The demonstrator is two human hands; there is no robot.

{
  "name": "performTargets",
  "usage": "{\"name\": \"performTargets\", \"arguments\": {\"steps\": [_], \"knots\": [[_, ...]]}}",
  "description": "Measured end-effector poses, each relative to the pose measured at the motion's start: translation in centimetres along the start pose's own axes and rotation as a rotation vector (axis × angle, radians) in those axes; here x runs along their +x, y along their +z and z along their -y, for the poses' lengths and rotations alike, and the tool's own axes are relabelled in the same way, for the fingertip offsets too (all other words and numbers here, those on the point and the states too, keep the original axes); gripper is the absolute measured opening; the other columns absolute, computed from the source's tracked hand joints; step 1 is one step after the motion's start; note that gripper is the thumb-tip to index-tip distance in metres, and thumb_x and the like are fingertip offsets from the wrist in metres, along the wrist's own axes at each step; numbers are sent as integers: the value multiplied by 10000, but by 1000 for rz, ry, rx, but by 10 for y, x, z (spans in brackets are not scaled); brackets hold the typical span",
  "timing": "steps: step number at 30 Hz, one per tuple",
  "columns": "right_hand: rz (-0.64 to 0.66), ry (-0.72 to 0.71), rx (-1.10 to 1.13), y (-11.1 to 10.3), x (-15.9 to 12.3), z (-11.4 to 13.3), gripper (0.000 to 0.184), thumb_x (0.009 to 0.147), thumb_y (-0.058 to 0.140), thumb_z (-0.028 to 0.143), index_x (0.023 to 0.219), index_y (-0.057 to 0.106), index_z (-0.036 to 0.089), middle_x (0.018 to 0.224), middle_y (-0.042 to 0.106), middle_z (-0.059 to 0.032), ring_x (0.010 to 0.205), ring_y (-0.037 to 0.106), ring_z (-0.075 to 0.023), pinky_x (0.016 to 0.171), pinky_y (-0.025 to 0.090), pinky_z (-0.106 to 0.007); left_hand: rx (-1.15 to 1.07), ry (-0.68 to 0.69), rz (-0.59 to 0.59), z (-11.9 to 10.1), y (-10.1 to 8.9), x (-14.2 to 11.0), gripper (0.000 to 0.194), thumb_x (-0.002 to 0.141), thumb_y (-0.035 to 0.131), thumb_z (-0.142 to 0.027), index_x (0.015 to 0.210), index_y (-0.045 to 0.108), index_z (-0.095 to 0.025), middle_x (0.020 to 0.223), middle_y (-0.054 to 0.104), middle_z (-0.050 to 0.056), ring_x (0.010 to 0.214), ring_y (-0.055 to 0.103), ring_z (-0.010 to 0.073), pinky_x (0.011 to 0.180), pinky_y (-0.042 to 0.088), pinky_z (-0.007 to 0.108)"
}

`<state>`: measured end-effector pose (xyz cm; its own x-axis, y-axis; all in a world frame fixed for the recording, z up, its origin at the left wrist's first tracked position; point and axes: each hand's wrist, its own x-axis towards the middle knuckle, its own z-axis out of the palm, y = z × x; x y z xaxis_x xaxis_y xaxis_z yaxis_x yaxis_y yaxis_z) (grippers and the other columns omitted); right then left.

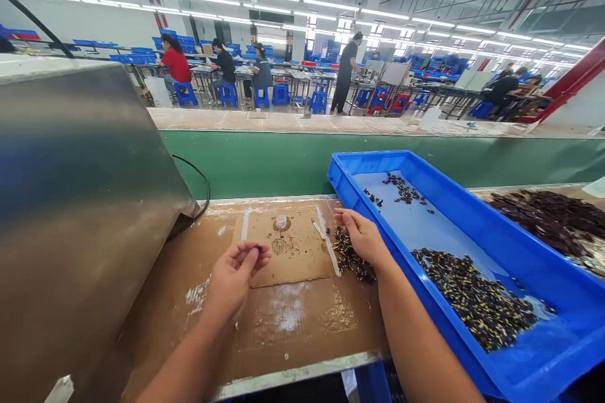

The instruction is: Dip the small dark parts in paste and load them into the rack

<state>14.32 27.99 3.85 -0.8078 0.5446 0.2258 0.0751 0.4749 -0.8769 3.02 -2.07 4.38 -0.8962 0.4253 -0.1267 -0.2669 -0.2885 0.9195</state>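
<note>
head view: the work in hand is close handling of small parts, one piece at a time, over a cardboard sheet (302, 269) held down by pale tape (245, 227) on the desk (331, 349). the left hand (232, 272) has a small dark piece (258, 248) pinched between thumb and fingertips, just above the sheet's near-left part. the right hand (366, 236) is at the far side of a loose heap of black and yellow parts (348, 254), beside the sheet's right edge, its thumb and fingers drawn close together; whether they have hold of a part, i cannot tell. on the sheet sits a small clear round container (282, 221) in a dark stain, with brownish marks just nearer, and a slim pale tool (318, 229) lies by the right-hand edge. a blue tray (477, 217) to the right holds a big spread of similar parts (477, 296) and a smaller scatter (404, 190) toward its far end; past it are flat dark pieces (553, 217). as i judge it, the next move calls for a light fingertip grip, a steady left hand and a sight of which way the piece faces, since the fingers mostly hide it; on the right, a single part must be parted from a tangled heap without dragging its neighbours.
</note>
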Motion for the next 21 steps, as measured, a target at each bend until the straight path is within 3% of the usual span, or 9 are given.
{"name": "performTargets", "arguments": {"steps": [3,6,8,11,15,21], "knots": [[153,153,545,19,13,26,498,976,572,651,1213,707,234,759,616,-6,641,571,-156,573,447,-289,-69,-36,-5,-2,9,24,599,552,1019,-468,951,719,-135,865,779,88,785,731,148,770,621,235],[333,242,858,45,28,41,403,895,711,575,1051,741,205,653,400,52,559,372,-113,510,321,-260,-72,-24,1,0,12,42,632,536,1022,-462,989,739,-124,864,777,80,773,724,136,761,612,229],[413,252,937,62,37,42,366,869,745,530,1022,749,197,674,392,46,585,364,-118,524,322,-267,-58,-12,0,6,9,51,637,546,1016,-470,1005,745,-121,873,780,85,784,728,141,762,611,234],[410,225,945,84,43,33,357,826,814,473,1068,737,223,736,495,26,653,447,-124,574,351,-260,-33,-22,-9,20,-1,60,637,562,1005,-483,1009,745,-111,883,783,102,787,733,152,757,609,246],[239,173,773,107,42,12,395,723,901,465,994,725,238,724,573,35,648,480,-123,613,375,-267,-3,-50,-44,38,-13,63,657,553,1001,-505,1005,751,-98,880,783,126,771,734,171,727,602,261],[120,82,556,115,37,-5,367,720,877,485,981,809,236,783,666,-5,720,525,-161,685,432,-307,51,-45,-37,42,-15,62,629,594,976,-529,1007,762,-105,874,783,121,774,727,176,722,598,267]]}}
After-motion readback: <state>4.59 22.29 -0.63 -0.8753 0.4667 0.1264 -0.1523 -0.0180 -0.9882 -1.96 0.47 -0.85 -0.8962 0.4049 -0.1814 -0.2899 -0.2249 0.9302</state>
